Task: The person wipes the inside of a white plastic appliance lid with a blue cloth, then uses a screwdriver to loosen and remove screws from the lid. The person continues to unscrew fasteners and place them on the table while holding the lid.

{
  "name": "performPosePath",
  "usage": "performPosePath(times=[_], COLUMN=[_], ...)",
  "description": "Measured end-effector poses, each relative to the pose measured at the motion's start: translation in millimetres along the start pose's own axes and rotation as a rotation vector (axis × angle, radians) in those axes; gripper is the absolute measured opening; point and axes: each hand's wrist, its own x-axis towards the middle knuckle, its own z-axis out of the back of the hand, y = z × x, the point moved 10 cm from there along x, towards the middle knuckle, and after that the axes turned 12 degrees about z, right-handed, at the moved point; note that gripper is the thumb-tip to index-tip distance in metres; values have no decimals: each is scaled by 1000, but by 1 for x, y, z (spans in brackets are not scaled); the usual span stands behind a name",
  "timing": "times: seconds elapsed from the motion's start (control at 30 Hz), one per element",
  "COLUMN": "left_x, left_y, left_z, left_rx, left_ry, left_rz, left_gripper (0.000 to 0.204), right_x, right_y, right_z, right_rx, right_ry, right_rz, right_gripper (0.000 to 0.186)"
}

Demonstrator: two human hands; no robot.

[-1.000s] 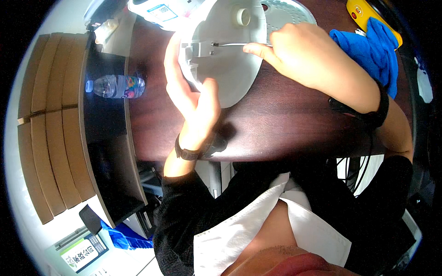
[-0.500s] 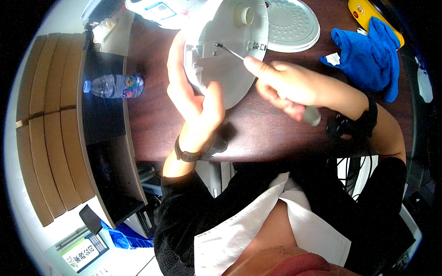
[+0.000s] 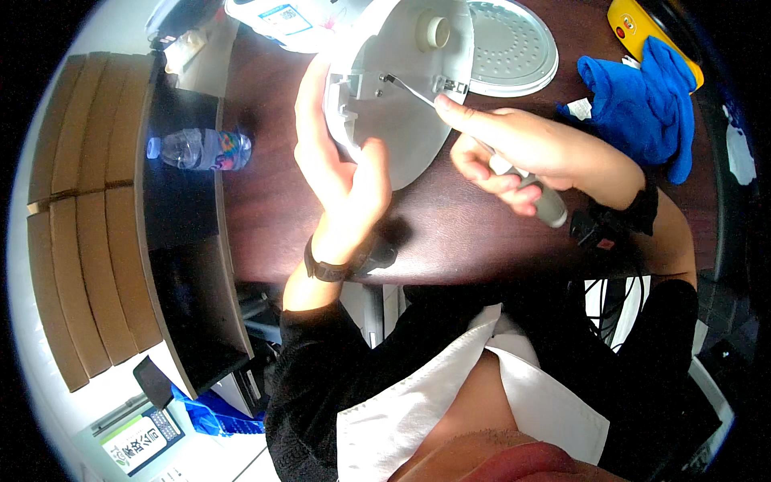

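My left hand (image 3: 347, 181) grips the left edge of a white rounded plastic housing (image 3: 405, 132), tilted up at the far middle of the table. Inside it show a short cream-coloured round tube, small metal clips and small dark holes or screws. My right hand (image 3: 514, 149) is closed round a screwdriver (image 3: 550, 209) with a grey handle. Its thumb lies along the thin metal shaft. The dark tip points at the housing's inner face, by a small hole or screw; whether it touches cannot be made out.
Behind the housing lies a round white dimpled lid (image 3: 514, 48). A white appliance part with a label (image 3: 281, 16) is at the far left. A blue cloth (image 3: 642, 104) rests by a yellow object (image 3: 642, 28) on the right. A water bottle (image 3: 201, 150) lies left, beside brown cartons (image 3: 88, 209).
My right hand has shifted slightly right and nearer, its fingers loosened so that more of the screwdriver handle shows. The housing and my left hand have barely moved.
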Motion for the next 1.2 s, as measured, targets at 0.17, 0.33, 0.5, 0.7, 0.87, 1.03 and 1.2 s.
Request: performPosePath(times=[0.17, 0.33, 0.5, 0.7, 0.87, 1.03, 1.2], left_x=[-1, -6, 0, -1, 0, 1, 2], left_y=[0, -5, -4, 1, 0, 2, 6], left_z=[2, -1, 0, 1, 1, 3, 4], left_rx=[9, -4, 45, 4, 7, 0, -42], left_ry=[-18, -3, -7, -9, -14, -43, -51], left_rz=[5, -37, -27, -3, 35, 47, 82], left_gripper=[66, 66, 65, 64, 64, 65, 65], right_x=[-4, -3, -19, -12, -2, -10, -9], right_y=[-1, 2, 92, 74, 21, 78, 109], right_z=[-38, -9, 39, 50, 24, 36, 25], right_rx=[397, -34, -1505, -1088, -208, -671, -850], right_ry=[161, 59, -621, -514, -237, -549, -721], right_rz=[-126, -16, 529, 417, 184, 823, 970], right_gripper=[69, 69, 60, 65, 63, 32, 18])
